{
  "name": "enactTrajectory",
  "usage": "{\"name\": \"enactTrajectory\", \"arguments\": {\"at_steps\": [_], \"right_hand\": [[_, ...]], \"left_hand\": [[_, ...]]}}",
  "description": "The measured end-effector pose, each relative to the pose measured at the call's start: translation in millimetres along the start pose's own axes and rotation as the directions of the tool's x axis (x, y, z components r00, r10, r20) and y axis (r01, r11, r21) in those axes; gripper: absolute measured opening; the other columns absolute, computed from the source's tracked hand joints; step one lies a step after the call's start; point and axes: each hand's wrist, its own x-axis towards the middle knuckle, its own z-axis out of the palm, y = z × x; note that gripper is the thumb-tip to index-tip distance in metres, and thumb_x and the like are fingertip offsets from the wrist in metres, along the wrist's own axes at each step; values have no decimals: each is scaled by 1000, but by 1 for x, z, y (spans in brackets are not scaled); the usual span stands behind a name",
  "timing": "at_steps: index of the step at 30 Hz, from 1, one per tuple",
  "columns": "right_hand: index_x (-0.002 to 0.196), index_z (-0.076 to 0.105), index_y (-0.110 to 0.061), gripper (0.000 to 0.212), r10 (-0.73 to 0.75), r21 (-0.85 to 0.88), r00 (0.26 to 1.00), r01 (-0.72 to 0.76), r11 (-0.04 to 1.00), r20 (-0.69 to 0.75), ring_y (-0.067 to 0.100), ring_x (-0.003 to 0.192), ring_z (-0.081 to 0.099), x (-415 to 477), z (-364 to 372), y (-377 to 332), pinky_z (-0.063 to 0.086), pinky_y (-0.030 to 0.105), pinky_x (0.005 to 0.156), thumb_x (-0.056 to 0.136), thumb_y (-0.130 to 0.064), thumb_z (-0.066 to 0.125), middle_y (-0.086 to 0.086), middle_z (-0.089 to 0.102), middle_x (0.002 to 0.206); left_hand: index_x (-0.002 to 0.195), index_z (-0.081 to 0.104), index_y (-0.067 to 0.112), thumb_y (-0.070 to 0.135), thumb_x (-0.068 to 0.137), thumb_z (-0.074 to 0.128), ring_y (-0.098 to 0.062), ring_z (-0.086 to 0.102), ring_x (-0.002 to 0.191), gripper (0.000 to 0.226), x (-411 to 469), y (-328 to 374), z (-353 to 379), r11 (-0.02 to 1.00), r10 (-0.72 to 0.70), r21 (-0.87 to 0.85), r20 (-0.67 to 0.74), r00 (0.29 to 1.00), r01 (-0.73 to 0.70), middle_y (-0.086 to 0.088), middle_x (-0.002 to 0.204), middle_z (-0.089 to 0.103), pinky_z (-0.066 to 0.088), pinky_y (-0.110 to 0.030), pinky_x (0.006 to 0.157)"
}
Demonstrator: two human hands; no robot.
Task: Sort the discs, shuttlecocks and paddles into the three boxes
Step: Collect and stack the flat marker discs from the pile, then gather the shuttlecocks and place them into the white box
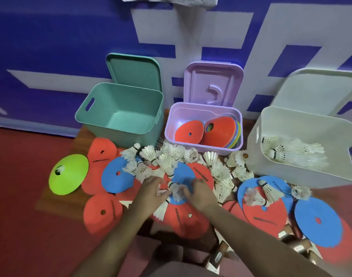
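Red and blue paddles, flat discs and white shuttlecocks lie mixed on a low wooden board. My left hand (152, 189) and my right hand (199, 191) meet at the pile's middle, fingers curled around white shuttlecocks (174, 187) lying on a blue paddle (183, 176). The teal box (103, 124) at the back left has nothing inside. The purple box (172, 124) holds a red disc and a stack of coloured cone discs. Inside the cream box (257, 156) on the right lie several shuttlecocks. A green cone disc (68, 174) sits at the far left.
Each box has its lid propped behind it against the blue and white wall. More paddles and a blue disc (318, 220) lie at the right. Red floor surrounds the board. Paddle handles stick out near my right forearm.
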Motion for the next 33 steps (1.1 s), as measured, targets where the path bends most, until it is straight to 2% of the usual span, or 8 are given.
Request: {"name": "enactTrajectory", "arguments": {"at_steps": [4, 10, 13, 16, 21, 24, 29, 33], "right_hand": [[101, 69, -14, 47, 164, 52, 985, -167, 985, 59, 29, 91, 68, 0, 20, -12, 48, 31, 69, 91, -54, 48, 11, 70, 98], [95, 72, -10, 24, 233, 195, 970, -242, 951, 68, 28, 85, 67, 18, 28, -18, 42, 25, 63, 89, -13, 49, 13, 71, 92], [72, 64, -14, 23, 224, 264, 972, -235, 935, 72, 25, 71, 60, 25, 31, -17, 37, 26, 53, 89, -26, 55, 6, 63, 70], [86, 66, -5, 36, 290, 284, 956, -288, 915, 36, 26, 74, 60, 35, 37, -14, 34, 27, 53, 86, -41, 61, 9, 62, 77], [55, 51, -10, 41, 245, 354, 968, -212, 911, -48, 21, 53, 48, 40, 23, -12, 34, 25, 46, 94, -20, 53, 4, 50, 53], [56, 56, -3, 53, 175, 335, 983, -150, 930, -48, 24, 52, 51, 36, 13, -13, 39, 32, 56, 96, -38, 49, 13, 57, 55], [51, 63, -9, 35, 110, 62, 992, -114, 992, 68, 18, 50, 58, 38, 21, -11, 42, 27, 47, 80, -26, 56, 3, 59, 51], [50, 38, -13, 38, 52, 164, 994, -35, 986, -98, 15, 45, 36, 32, 22, -14, 22, 30, 45, 83, -8, 54, 2, 38, 49]], "left_hand": [[136, 49, 14, 44, 82, 68, -23, 48, 122, 65, -13, -9, 18, 970, -112, 231, 166, 980, 72, -6, 132, 52, 39, -32, 103], [139, 39, 9, 31, 88, 55, -26, 37, 125, 58, -17, -20, 36, 869, -139, 489, 86, 987, 80, -8, 135, 45, 30, -32, 106], [135, 44, 11, 31, 86, 54, -25, 37, 123, 54, -18, -18, 44, 829, -157, 548, 42, 987, 108, -7, 131, 44, 29, -34, 104], [127, 52, 12, 37, 83, 53, -26, 39, 120, 50, -16, -17, 43, 818, -157, 559, -11, 988, 136, -7, 125, 47, 31, -36, 102], [117, 64, 11, 34, 78, 59, -23, 55, 104, 45, -22, -12, 23, 957, -241, 112, -198, 950, 266, -9, 116, 52, 46, -34, 92], [76, 63, 19, 35, 71, 54, -21, 59, 83, 19, -28, -4, 8, 909, -375, -257, -153, 914, 330, -2, 85, 59, 48, -32, 73], [98, 69, 12, 20, 87, 55, -25, 66, 101, 19, -38, 17, -5, 42, -611, -927, 272, 743, 374, -10, 103, 73, 49, -42, 96], [93, 66, 5, 5, 87, 48, -26, 64, 99, 19, -48, 19, -15, -236, -565, -938, 346, 749, 256, -12, 98, 72, 46, -39, 101]]}}
